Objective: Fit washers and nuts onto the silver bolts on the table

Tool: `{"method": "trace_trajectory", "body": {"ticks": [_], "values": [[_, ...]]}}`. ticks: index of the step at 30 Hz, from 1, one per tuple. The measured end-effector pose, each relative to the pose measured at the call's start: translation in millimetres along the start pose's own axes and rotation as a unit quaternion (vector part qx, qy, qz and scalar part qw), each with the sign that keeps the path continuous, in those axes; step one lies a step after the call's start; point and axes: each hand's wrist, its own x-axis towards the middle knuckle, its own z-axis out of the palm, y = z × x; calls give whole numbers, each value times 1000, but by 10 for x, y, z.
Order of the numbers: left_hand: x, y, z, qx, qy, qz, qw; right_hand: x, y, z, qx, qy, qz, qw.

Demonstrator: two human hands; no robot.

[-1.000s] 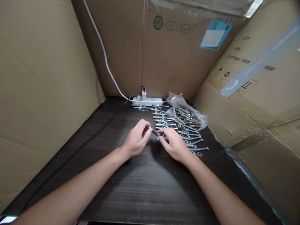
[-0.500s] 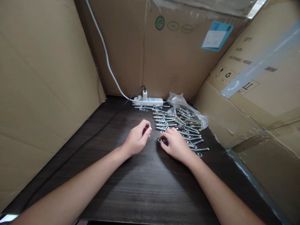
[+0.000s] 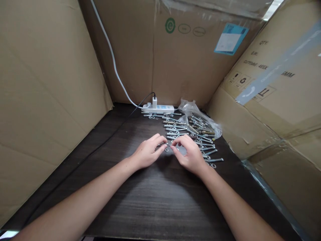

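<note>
Silvery and metal, a bolt (image 3: 160,145) is pinched in the left hand (image 3: 145,153) above the dark table (image 3: 140,207). Facing it, the right hand (image 3: 190,155) pinches a small piece (image 3: 170,145), too tiny to identify, near a loose washer (image 3: 166,150) and other bolts (image 3: 175,134).

Bare left hand (image 3: 147,152) and bare right hand (image 3: 192,154) on my remote feed, slim fingers (image 3: 161,139), rounded knuckles, narrow wrists, bare left forearm (image 3: 85,197) and right forearm (image 3: 234,206), both smooth, broadening toward my view's lower edge, fingernails too small for me to make out.
</note>
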Motion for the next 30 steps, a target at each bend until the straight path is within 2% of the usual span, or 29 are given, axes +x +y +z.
{"method": "trace_trajectory", "body": {"ticks": [6,16,24,30], "values": [[-18,55,-42,-17,-40,31,999,-12,-25,20,24,-6,10,1000],[-20,64,-17,-75,-36,13,996,-15,-1,47,20,-19,57,998],[15,29,-1,-123,1,-11,992,-47,103,131,-93,-133,55,985],[16,2,15,-91,33,-5,995,-37,102,159,-124,-165,56,977]]}}
